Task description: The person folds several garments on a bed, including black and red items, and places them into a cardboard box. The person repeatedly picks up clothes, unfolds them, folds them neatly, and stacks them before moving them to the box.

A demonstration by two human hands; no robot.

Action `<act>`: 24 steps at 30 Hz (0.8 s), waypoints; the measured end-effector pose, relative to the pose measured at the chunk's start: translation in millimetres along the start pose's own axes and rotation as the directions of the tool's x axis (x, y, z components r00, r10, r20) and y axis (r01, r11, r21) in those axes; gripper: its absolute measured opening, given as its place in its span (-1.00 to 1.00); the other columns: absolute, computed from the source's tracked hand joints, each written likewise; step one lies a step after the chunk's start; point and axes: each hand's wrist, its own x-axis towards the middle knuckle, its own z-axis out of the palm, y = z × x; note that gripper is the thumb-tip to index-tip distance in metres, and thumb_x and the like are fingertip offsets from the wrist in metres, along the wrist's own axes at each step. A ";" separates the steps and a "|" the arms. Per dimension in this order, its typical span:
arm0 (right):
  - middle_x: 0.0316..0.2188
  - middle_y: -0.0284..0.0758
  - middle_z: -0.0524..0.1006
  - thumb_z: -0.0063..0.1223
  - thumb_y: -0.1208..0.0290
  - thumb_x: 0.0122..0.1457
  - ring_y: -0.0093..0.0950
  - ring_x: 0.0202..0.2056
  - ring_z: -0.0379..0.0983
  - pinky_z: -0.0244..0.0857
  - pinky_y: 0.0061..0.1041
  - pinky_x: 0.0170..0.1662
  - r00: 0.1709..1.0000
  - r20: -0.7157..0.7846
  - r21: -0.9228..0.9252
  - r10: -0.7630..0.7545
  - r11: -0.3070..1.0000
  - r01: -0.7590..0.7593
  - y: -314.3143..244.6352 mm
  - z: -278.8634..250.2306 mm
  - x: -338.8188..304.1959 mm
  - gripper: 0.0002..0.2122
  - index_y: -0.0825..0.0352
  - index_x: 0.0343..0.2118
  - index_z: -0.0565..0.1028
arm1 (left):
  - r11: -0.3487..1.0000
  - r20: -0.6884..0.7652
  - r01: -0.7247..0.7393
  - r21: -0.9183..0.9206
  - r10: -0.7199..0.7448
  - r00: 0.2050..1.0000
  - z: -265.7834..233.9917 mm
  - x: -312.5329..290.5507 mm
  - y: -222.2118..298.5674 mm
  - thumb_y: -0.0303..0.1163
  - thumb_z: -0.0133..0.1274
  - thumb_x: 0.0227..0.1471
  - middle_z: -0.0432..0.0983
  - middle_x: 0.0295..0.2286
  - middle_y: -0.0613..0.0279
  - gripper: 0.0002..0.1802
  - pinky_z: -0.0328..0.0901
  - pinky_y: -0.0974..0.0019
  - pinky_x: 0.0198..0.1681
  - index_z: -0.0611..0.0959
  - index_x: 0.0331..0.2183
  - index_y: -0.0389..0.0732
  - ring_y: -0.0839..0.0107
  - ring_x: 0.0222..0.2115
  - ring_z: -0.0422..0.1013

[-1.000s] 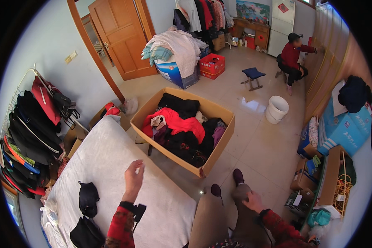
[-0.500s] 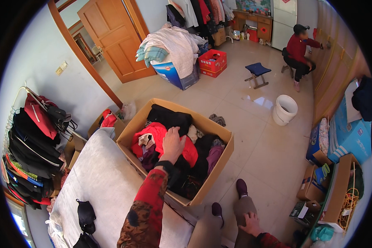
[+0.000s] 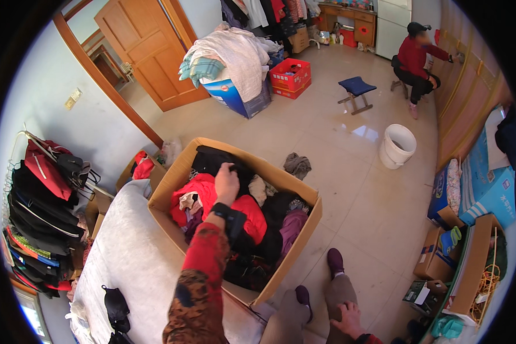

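Likely grab step: left hand (image 3: 226,184) curled, apparently gripping black garment (image 3: 209,159) in carton (image 3: 284,184); right hand (image 3: 348,320) loosely spread, empty, on leg (image 3: 339,291); next likely needs upward lift.

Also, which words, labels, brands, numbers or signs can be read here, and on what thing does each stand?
I give places only, not wording.
Red carton: white printing, small.
Light blue package: pale markings, partly blurred.
Blue carton under the bedding: pale markings, too small to read.
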 end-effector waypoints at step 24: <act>-0.08 -0.09 0.44 0.26 0.44 -0.04 -0.19 -0.06 0.41 0.30 -0.37 -0.01 0.341 -0.577 -0.057 -0.743 0.452 0.890 -316.5 -147.1 -63.0 -0.52 0.36 -0.02 0.39 | -0.406 0.684 0.557 -0.725 -0.321 0.655 -368.5 -362.3 57.4 -0.17 -0.19 0.23 0.56 -0.24 -0.04 -0.55 0.46 0.14 -0.14 0.53 -0.11 -0.38 0.15 -0.27 0.52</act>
